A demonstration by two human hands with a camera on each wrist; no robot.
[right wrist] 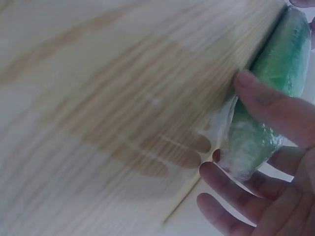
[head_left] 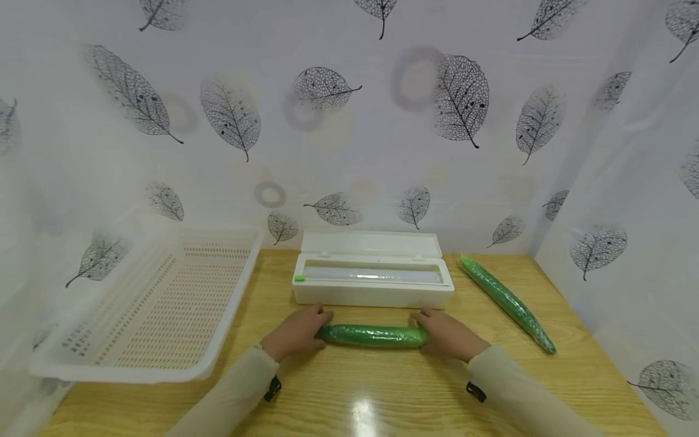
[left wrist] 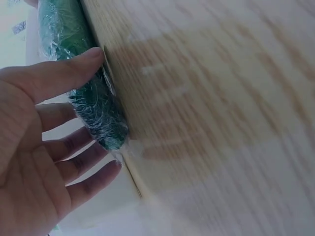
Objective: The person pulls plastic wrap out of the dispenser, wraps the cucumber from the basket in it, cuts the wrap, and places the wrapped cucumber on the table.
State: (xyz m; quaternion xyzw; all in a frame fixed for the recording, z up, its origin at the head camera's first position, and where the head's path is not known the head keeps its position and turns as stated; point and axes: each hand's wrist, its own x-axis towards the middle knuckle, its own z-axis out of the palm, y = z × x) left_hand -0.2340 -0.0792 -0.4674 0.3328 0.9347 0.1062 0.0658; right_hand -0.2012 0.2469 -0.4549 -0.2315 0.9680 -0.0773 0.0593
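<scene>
A cucumber (head_left: 371,335) wrapped in clear film lies crosswise on the wooden table in the head view. Its dark green end is held by my left hand (head_left: 297,334), thumb on the near side and fingers on the far side. My right hand (head_left: 450,335) grips the paler end in the same manner. Crinkled film covers the cucumber's dark tip (left wrist: 106,128) in the left wrist view. In the right wrist view, loose film bunches around the pale tip (right wrist: 246,155). Just behind the hands stands a white cling film dispenser (head_left: 374,295), lid raised, with a film roll inside.
A second film-wrapped cucumber (head_left: 508,301) lies slanted at the right of the table (head_left: 349,388). At the left stands a large white plastic basket (head_left: 232,309) with a slotted bottom. A leaf-patterned white curtain (head_left: 349,152) closes off the back and sides.
</scene>
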